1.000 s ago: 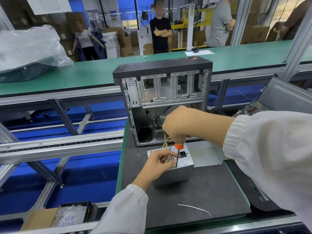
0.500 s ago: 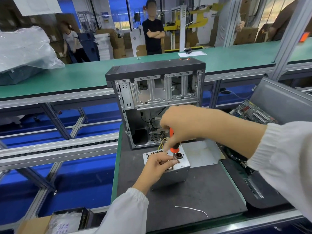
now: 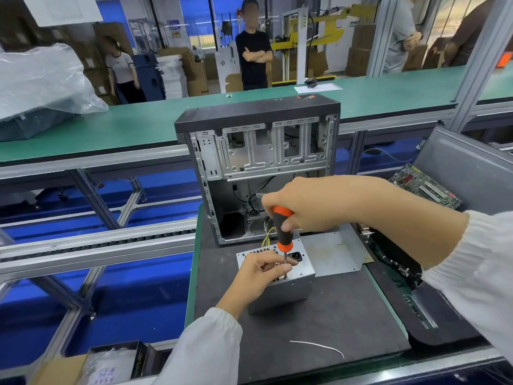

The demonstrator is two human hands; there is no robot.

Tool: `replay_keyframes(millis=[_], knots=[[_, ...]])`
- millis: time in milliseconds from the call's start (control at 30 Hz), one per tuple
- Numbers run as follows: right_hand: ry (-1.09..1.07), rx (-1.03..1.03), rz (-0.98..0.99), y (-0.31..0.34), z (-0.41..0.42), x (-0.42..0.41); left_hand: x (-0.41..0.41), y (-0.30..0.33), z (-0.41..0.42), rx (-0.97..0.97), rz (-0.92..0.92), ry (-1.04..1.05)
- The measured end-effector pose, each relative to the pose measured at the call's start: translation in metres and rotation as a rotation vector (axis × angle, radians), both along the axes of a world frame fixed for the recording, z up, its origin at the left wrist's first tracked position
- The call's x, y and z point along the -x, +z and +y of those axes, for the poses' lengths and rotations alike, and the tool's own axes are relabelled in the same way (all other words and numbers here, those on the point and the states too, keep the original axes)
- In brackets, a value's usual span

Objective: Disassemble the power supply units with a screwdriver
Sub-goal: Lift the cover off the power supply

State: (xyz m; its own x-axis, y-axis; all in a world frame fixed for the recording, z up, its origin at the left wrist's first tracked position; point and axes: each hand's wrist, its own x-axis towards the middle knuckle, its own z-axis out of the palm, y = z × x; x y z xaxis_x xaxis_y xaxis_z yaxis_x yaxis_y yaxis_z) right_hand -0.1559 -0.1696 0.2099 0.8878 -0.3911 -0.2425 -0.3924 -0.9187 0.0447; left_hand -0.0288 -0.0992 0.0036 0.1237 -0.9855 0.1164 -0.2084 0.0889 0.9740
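The power supply [image 3: 280, 284] stands on the dark mat [image 3: 319, 323], just in front of the open computer case [image 3: 258, 168]. The right hand [image 3: 311, 204] grips the orange and black handle of the screwdriver [image 3: 283, 234], which stands upright with its tip on the top face of the power supply. The left hand [image 3: 262, 273] rests on that face, and its fingers pinch the metal shaft near the tip.

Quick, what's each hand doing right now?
Left hand: fingers pinch the screwdriver shaft, resting on the power supply.
Right hand: grips the screwdriver handle.
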Motion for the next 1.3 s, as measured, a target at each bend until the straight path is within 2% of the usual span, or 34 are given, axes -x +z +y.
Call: replay_keyframes(millis=[100, 167, 233, 333, 400, 533, 733, 833, 1000, 1200, 1300], knots=[[-0.011, -0.060, 0.115, 0.009, 0.000, 0.002, 0.002, 0.001, 0.000, 0.011, -0.023, -0.003], [-0.054, -0.047, 0.110, 0.010, 0.001, 0.002, 0.003, 0.002, -0.001, 0.013, -0.033, 0.005], [-0.137, 0.037, 0.050, 0.009, 0.005, 0.002, 0.004, 0.002, -0.001, 0.010, -0.039, 0.016], [-0.163, 0.267, 0.045, 0.001, 0.013, -0.002, 0.004, 0.000, -0.001, 0.006, -0.040, 0.020], [-0.150, 0.304, 0.022, -0.005, 0.015, -0.003, 0.003, -0.001, -0.001, 0.006, -0.035, 0.021], [-0.086, 0.251, 0.015, -0.007, 0.013, 0.001, 0.000, -0.003, -0.002, -0.021, -0.007, -0.001], [0.042, 0.047, 0.063, 0.000, 0.007, 0.008, -0.001, -0.001, -0.003, -0.029, -0.024, -0.003], [0.018, -0.032, 0.028, 0.004, 0.008, 0.009, 0.000, -0.001, -0.002, -0.020, -0.030, -0.007], [-0.183, 0.163, -0.030, 0.003, 0.013, 0.004, 0.002, -0.002, -0.002, -0.016, -0.002, -0.006], [-0.110, 0.244, -0.042, -0.004, 0.013, 0.003, 0.000, -0.005, -0.002, -0.005, 0.020, -0.014], [-0.040, 0.139, -0.009, -0.003, 0.014, 0.005, -0.002, -0.006, -0.002, -0.026, 0.026, -0.017]])
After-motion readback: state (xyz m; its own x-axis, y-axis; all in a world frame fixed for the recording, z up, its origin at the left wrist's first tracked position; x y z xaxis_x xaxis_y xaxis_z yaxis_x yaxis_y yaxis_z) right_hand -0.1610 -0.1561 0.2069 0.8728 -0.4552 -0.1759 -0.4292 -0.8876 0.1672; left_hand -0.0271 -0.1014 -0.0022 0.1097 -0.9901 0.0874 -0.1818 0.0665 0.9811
